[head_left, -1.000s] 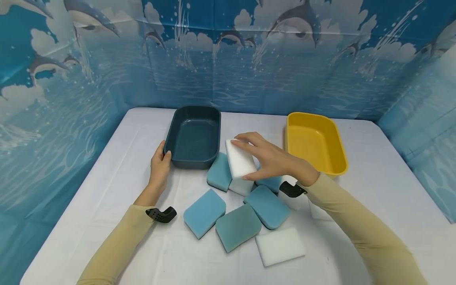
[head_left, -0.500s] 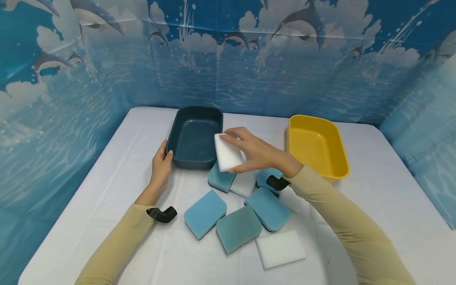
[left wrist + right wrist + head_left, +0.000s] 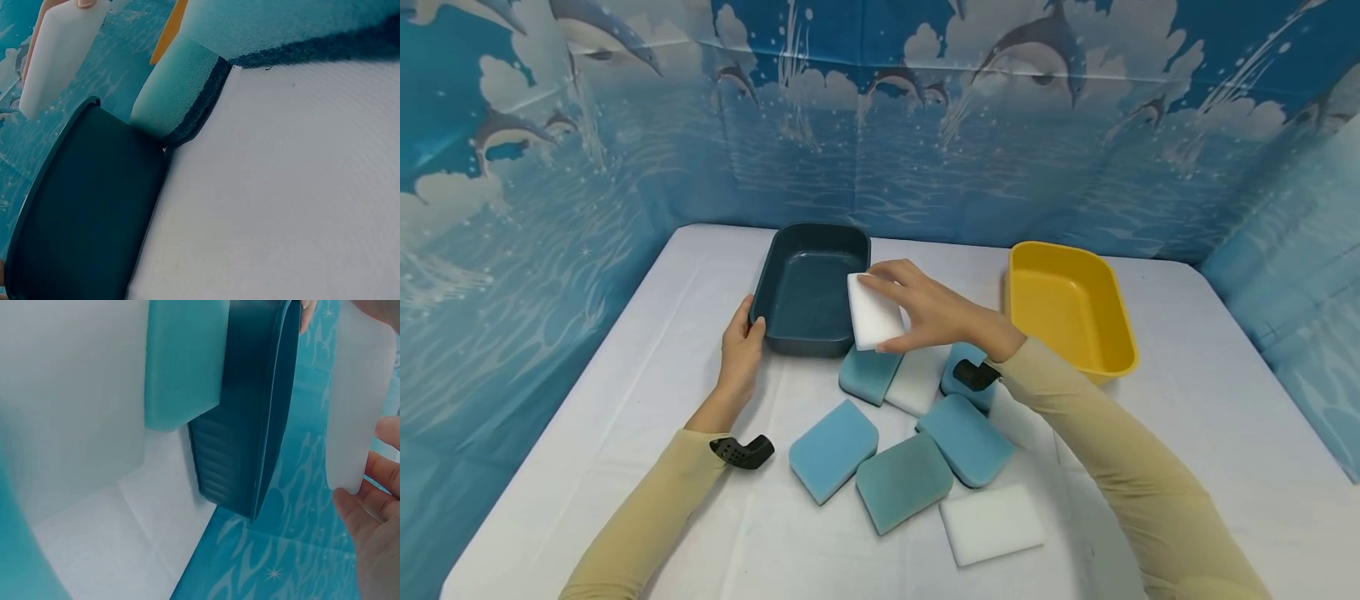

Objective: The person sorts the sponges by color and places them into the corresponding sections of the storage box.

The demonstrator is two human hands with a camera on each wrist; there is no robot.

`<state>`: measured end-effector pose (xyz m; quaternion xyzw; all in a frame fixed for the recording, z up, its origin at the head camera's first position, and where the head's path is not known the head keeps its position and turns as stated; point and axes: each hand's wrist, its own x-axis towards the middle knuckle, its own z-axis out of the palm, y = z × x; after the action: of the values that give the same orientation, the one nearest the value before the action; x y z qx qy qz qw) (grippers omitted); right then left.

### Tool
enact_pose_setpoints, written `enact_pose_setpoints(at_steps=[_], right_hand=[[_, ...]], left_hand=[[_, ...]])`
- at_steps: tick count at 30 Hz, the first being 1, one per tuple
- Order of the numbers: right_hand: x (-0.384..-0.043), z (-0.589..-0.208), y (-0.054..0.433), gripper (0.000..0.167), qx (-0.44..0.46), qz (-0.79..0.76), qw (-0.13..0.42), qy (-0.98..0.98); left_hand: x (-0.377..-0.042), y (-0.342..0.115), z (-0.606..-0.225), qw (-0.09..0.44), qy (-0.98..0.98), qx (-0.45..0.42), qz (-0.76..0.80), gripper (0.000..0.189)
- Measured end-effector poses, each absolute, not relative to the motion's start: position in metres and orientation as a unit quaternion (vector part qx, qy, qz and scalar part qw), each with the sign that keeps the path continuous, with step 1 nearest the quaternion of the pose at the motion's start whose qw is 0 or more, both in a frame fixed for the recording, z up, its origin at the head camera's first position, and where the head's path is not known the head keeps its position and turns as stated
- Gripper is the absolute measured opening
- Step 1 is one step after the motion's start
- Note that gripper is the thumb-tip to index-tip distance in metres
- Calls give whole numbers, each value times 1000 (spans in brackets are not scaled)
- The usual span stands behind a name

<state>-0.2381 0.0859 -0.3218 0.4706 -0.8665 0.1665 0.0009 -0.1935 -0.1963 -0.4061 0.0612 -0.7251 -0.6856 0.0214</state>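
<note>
My right hand (image 3: 928, 310) pinches a white sponge (image 3: 872, 315) between thumb and fingers. The sponge overlaps the right rim of a dark teal plastic bin (image 3: 808, 346) in the head view; in the right wrist view the white sponge (image 3: 359, 394) hangs above the rim level, fingers (image 3: 381, 487) along its edge. At the bin's near left corner, my left hand (image 3: 739, 354) grips the rim, thumb over it and fingers along the outside. A blue-green sponge (image 3: 868, 375) lies against the bin's front right corner, with another white sponge (image 3: 917, 379) beside it.
A yellow bin (image 3: 1067, 308) stands at the back right. Several blue and teal sponges, including one blue sponge (image 3: 833, 450) and one teal sponge (image 3: 904, 482), lie across the middle. Nearer the front is a white sponge (image 3: 992, 523). A dolphin-print curtain (image 3: 880, 150) borders the table.
My right hand has carried the white sponge left and slightly back, from above the sponges to the bin's right rim. My left hand has stayed on the bin.
</note>
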Motion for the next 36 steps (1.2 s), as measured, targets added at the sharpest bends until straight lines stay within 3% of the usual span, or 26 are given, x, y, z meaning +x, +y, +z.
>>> enact_pose_setpoints(at_steps=[36], right_hand=[[-279,-324,39,89,443,166,-64,-879]], left_hand=[[-193,-196,-404,16,-729,71,-681,54]])
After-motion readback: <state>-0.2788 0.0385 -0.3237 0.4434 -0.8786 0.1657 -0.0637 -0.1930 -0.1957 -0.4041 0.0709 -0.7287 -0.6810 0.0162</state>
